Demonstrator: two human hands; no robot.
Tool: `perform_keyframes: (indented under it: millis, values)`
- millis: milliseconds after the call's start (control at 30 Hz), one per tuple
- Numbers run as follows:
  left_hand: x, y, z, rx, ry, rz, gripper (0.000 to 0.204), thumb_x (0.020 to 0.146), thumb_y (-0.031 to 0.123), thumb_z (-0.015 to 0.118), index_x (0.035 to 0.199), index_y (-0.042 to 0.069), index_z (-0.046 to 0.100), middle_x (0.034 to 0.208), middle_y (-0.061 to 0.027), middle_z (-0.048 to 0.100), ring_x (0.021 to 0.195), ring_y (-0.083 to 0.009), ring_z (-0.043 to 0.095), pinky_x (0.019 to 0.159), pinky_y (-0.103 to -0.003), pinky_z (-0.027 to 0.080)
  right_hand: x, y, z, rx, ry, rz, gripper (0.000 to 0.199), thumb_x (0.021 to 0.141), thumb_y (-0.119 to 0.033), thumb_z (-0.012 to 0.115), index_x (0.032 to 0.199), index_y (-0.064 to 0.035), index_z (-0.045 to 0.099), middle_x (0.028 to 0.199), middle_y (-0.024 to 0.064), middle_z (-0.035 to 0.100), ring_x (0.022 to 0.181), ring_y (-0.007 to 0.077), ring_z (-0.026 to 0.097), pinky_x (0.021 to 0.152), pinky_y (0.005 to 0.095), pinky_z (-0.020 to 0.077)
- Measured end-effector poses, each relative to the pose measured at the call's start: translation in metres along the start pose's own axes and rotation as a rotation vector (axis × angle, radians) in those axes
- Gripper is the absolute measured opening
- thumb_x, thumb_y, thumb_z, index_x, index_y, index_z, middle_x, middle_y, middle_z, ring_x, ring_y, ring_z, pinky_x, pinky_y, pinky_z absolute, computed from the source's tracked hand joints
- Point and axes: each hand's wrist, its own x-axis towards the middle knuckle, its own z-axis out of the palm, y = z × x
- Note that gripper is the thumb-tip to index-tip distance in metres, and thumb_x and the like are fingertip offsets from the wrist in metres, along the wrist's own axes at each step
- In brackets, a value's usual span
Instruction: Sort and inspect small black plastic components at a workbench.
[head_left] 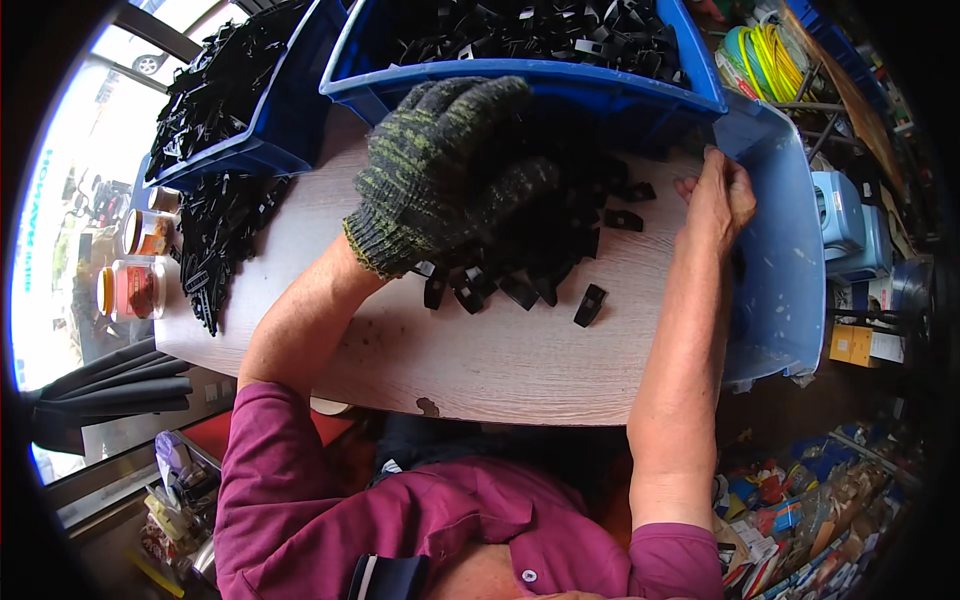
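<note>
Blk parts [550, 265] are lying in a loose pile on the tabletop [500, 370], by the front of a blue bin [640, 112]. Gloved L hand [430, 170] is covering part of the pile; bare R hand [722, 195] is sitting near the bin's R corner, btwn pile & lt-blue tub [778, 250]. Can't tell if either hand's fingers are gripping anything.

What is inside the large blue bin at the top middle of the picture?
A heap of small black parts shows inside the blue bin. Whatever lies beneath the top layer is covered, so it cannot be seen.
</note>
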Motion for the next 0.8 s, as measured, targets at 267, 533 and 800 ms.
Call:
perform_keyframes:
  millis: [267, 533, 800]
  values:
    - [0.002, 0.006, -0.004, -0.629, 0.043, -0.394, 0.052, 0.083, 0.028, 0.079, 0.127, 0.006, 0.062, 0.111, -0.0166, 0.070, 0.101, -0.0310, 0.070, 0.086, -0.039, 0.058, 0.000, 0.000, 0.000, 0.002, -0.004, 0.020, 0.026, 0.088, -0.024, 0.069, 0.098, -0.0009, 0.065, 0.079, 0.0039, 0.058, 0.061, 0.0113, 0.053, 0.059, 0.0296, 0.0581]
    - [0.000, -0.015, -0.014, -0.301, 0.011, -0.217, 0.038, 0.085, 0.014, 0.075, 0.121, 0.007, 0.065, 0.111, -0.0116, 0.070, 0.099, -0.0224, 0.071, 0.086, -0.037, 0.057, 0.003, 0.002, 0.000, 0.001, -0.008, 0.007, 0.028, 0.088, -0.026, 0.070, 0.100, -0.0014, 0.065, 0.079, 0.0034, 0.058, 0.061, 0.0111, 0.053, 0.059, 0.0294, 0.0578]
    - [0.047, -0.001, -0.032, -0.420, 0.149, -0.141, 0.036, 0.083, 0.010, 0.077, 0.118, 0.007, 0.067, 0.112, -0.0107, 0.068, 0.094, -0.0243, 0.070, 0.081, -0.036, 0.057, 0.005, 0.007, -0.001, 0.055, -0.001, 0.015, 0.025, 0.088, -0.025, 0.070, 0.096, -0.0018, 0.064, 0.074, 0.0027, 0.056, 0.057, 0.0099, 0.051, 0.054, 0.0269, 0.0528]
